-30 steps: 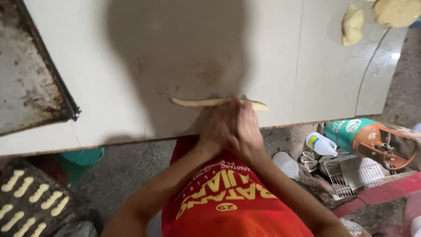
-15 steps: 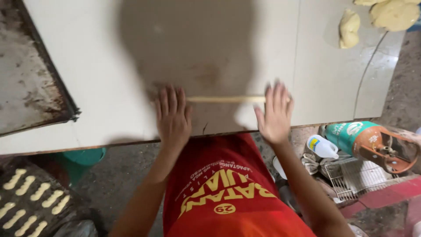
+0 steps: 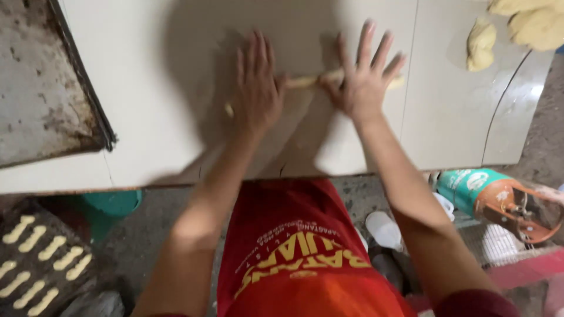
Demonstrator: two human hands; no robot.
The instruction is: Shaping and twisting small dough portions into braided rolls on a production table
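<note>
Pale tabletop (image 3: 147,117) fills the upper view, above a grey floor. Both hands lie flat, fingers spread wide, palms pressing a thin rope of dough (image 3: 305,80) near table centre. Left hand (image 3: 257,88) covers its 9 o'clock end, right hand (image 3: 361,79) its 3 o'clock end. Dough lumps (image 3: 482,44) sit at 1 o'clock; a worn baking tray (image 3: 41,88) at 9 o'clock.

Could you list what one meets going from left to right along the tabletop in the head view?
Metal baking tray → left hand → thin dough rope showing between the hands → right hand → small dough lump → larger dough pile.
</note>
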